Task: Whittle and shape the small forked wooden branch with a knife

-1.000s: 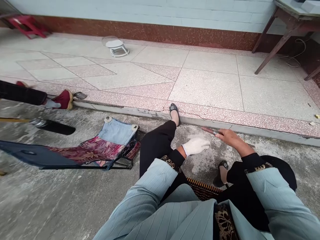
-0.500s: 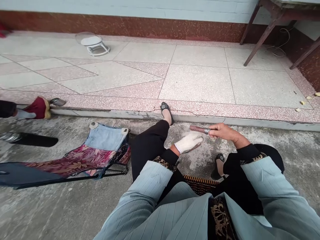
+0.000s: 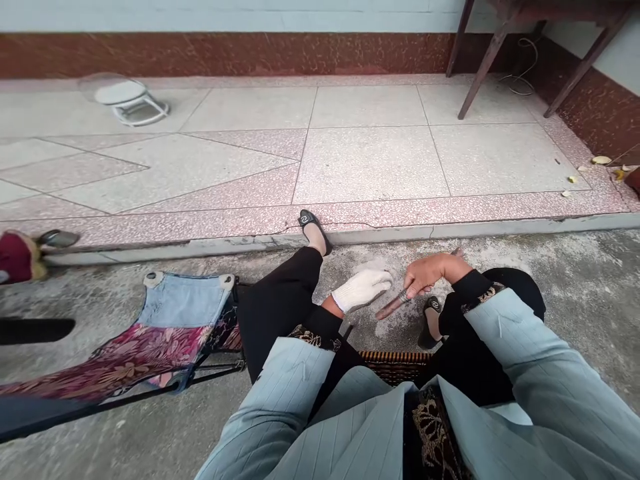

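Note:
My right hand [image 3: 424, 273], ungloved, is closed around a brown stick [image 3: 391, 307] with silvery wire wound round it near my fingers. The stick's thick end slants down to the left, and a brown tip shows above my wrist. Just left of it is my left hand [image 3: 361, 289] in a white knitted glove, palm down with the fingers curled. A grey edge shows beneath the glove, but what the fingers hold is hidden. A short dark rod end [image 3: 348, 332] sticks out by the left cuff. The two hands are apart, above the concrete between my knees.
A folding chair [image 3: 183, 303] with denim and flowered cloth stands at my left. Beyond a low step [image 3: 380, 235] lies a tiled floor with a white stool [image 3: 131, 100] and a wooden table [image 3: 483, 67]. Another person's red shoe [image 3: 15, 257] is at the left edge.
My right hand has turned, so the stick now points down toward me instead of straight left. My left hand's fingers look more curled. The view has shifted to the right.

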The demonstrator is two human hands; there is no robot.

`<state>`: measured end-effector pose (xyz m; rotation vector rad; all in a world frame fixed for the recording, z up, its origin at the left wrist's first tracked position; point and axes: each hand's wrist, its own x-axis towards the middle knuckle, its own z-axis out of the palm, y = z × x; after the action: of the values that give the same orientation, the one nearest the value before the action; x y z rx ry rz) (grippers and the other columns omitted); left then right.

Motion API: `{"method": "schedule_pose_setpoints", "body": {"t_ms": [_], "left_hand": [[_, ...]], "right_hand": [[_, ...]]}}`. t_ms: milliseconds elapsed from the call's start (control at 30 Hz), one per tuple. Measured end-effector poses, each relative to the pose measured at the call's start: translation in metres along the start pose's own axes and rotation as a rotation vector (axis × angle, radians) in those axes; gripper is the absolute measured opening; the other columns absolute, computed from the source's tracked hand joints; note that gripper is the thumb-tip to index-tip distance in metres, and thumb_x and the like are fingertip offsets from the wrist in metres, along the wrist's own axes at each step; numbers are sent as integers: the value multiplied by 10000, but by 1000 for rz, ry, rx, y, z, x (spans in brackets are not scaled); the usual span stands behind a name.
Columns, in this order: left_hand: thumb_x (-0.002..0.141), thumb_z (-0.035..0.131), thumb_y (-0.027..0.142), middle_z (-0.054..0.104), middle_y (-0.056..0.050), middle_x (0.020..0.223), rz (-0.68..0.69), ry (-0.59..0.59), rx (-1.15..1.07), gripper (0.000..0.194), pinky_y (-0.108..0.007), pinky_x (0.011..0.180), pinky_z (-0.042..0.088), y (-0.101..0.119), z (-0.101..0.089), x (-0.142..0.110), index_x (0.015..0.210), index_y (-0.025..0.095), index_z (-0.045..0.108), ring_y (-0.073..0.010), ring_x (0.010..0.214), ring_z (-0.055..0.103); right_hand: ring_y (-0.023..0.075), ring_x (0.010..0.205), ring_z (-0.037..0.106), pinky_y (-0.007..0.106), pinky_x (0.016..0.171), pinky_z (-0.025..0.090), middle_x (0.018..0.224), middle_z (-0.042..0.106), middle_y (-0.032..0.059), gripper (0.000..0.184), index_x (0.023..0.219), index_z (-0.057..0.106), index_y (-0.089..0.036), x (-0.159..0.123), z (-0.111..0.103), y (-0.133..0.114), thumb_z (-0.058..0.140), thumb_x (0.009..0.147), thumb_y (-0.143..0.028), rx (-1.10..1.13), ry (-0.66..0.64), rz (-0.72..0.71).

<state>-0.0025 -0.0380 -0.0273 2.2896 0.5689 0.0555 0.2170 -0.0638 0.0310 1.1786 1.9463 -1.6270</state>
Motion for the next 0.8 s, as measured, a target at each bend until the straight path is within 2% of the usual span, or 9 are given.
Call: {"method": "schedule_pose_setpoints", "body": {"t_ms": [67,100,167,233,333,433,533,600,800], "left_hand": [[926,388,336,659,-28,917,-4,31,-142,307,-251,775,414,-1,1,0,987,169,639,-158,827,577],[928,388,350,661,-33,919,-19,50,-204,319,-255,779,422,0,2,0,993,162,638,-158,825,580],[936,377,382,653,-33,867,-51,55,-280,348,-260,755,431,2,4,0,980,152,634,-153,780,576],[950,342,397,624,-16,778,-83,43,-308,369,-251,697,425,4,7,1,961,156,622,-135,697,548],[956,328,382,606,1,778,-78,12,-261,344,-236,692,408,7,8,2,967,175,602,-124,695,532],[945,367,383,616,0,809,-52,-44,-121,314,-233,717,392,11,7,2,948,184,609,-131,736,543],[943,385,373,624,-10,823,1,-71,-21,298,-234,713,379,14,4,0,926,188,618,-143,760,555],[943,385,361,633,-13,847,13,-54,2,290,-236,728,378,15,0,-3,943,195,623,-151,787,564],[924,405,342,640,-8,876,-68,75,-69,285,-231,763,395,15,-21,-14,967,196,646,-144,790,562]], "right_hand": [[86,523,494,219,535,391,609,590,-20,363,804,679,-153,-9,-3,0,623,790,-511,174,-85,-212],[81,527,491,214,531,388,625,590,-24,379,824,673,-149,-14,-5,0,619,788,-523,234,-45,-278],[76,533,492,215,535,391,654,594,-20,398,812,651,-141,-19,-9,0,609,794,-536,343,127,-353],[73,530,480,217,530,387,664,584,-14,413,763,612,-143,-19,-13,1,583,809,-553,476,389,-375],[81,513,451,222,489,354,663,562,-4,438,780,579,-159,-10,-17,6,510,834,-588,642,766,-285],[106,532,470,245,499,354,680,574,23,413,828,598,-166,2,-20,14,491,854,-563,486,927,-30],[150,602,515,278,539,362,725,604,70,334,797,631,-170,12,-21,21,550,852,-489,60,895,239],[180,646,536,299,558,371,763,623,100,298,780,646,-173,15,-20,24,559,861,-446,-134,817,300],[161,546,525,309,536,387,652,633,83,304,638,622,-180,7,-16,26,572,864,-378,-104,509,253]]}}
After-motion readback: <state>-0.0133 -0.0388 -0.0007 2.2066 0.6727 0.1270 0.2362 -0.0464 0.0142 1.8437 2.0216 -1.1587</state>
